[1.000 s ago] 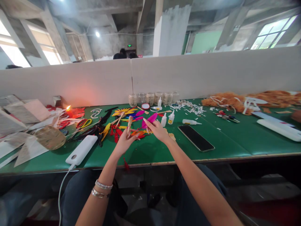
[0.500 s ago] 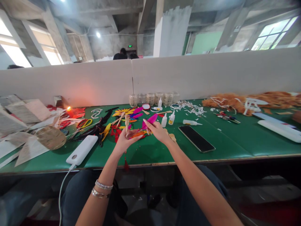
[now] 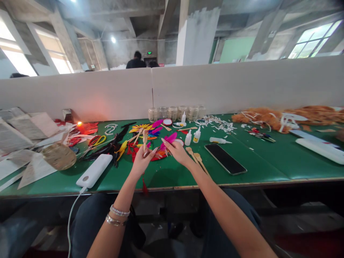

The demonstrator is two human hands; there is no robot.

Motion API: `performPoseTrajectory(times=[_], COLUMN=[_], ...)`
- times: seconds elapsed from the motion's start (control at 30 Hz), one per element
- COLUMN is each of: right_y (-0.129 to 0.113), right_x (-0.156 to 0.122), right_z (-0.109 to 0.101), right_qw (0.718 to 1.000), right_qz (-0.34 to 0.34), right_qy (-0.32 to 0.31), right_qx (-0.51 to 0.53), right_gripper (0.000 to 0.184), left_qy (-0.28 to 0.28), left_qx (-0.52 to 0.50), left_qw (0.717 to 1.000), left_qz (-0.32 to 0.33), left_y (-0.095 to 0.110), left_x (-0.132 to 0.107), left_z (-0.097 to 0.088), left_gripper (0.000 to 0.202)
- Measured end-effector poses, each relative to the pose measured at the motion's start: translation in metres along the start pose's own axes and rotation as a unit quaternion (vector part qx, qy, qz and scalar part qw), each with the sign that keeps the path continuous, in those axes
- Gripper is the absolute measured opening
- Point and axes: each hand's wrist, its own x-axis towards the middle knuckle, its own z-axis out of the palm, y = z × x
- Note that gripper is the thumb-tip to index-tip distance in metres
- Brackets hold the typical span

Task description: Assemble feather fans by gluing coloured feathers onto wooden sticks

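My left hand (image 3: 140, 160) is closed around a small carved wooden stick (image 3: 145, 137) held upright. A red tassel (image 3: 144, 184) hangs below that hand. My right hand (image 3: 177, 152) pinches a magenta feather (image 3: 171, 137), its lower end close to my left fingertips. Whether the feather touches the stick I cannot tell. Under and behind my hands lie red, yellow and blue feathers. A yellow feather fan (image 3: 143, 127) with a wooden handle rests just beyond. To the right of my right hand are wooden spoon-shaped sticks (image 3: 198, 157), partly behind my forearm.
White glue bottles (image 3: 197, 134) stand beyond my right hand, before a row of clear jars (image 3: 182, 113). A black phone (image 3: 225, 158) lies right, a white power bank (image 3: 94, 170) left. Yellow-handled scissors (image 3: 98, 140) and a lit flame (image 3: 79, 123) are further left.
My right hand has shifted slightly left and down with the magenta feather, nearer my left hand. More of the wooden sticks on the table shows. My left hand stays nearly still.
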Motion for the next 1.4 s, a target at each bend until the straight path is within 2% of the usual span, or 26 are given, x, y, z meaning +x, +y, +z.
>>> performPoseTrajectory(times=[0.1, 0.3, 0.47, 0.63, 0.87, 1.2, 1.3, 1.4], right_y=[0.002, -0.005, -0.009, -0.007, -0.012, -0.005, -0.003, 0.0], right_x=[0.001, -0.002, -0.004, -0.003, -0.003, -0.005, -0.004, -0.004], right_z=[-0.006, -0.006, -0.001, -0.002, -0.001, 0.004, 0.006, 0.01], right_qw=[1.0, 0.998, 0.996, 0.996, 0.993, 0.989, 0.988, 0.986], right_qz=[0.014, 0.01, 0.017, 0.017, 0.013, 0.024, 0.028, 0.033], right_qy=[-0.01, -0.04, -0.058, -0.058, -0.059, -0.044, -0.033, -0.027], right_qx=[0.013, 0.037, 0.059, 0.072, 0.098, 0.141, 0.148, 0.159], right_gripper=[0.047, 0.043, 0.041, 0.041, 0.039, 0.038, 0.041, 0.043], left_qy=[-0.014, 0.004, -0.039, -0.068, -0.083, -0.07, -0.045, 0.004], left_qx=[-0.012, -0.012, -0.013, -0.021, -0.03, -0.144, -0.171, -0.205], left_qw=[1.0, 0.997, 0.996, 0.994, 0.994, 0.983, 0.979, 0.971], left_qz=[-0.012, -0.072, -0.073, -0.087, -0.062, -0.087, -0.101, -0.119], left_y=[0.0, 0.0, 0.005, 0.009, 0.01, 0.006, 0.007, 0.007], left_x=[0.0, 0.0, -0.005, -0.007, -0.008, -0.007, -0.006, -0.005], left_z=[-0.001, 0.001, 0.001, 0.0, 0.002, 0.0, -0.001, 0.0], left_gripper=[0.053, 0.041, 0.049, 0.047, 0.045, 0.045, 0.044, 0.044])
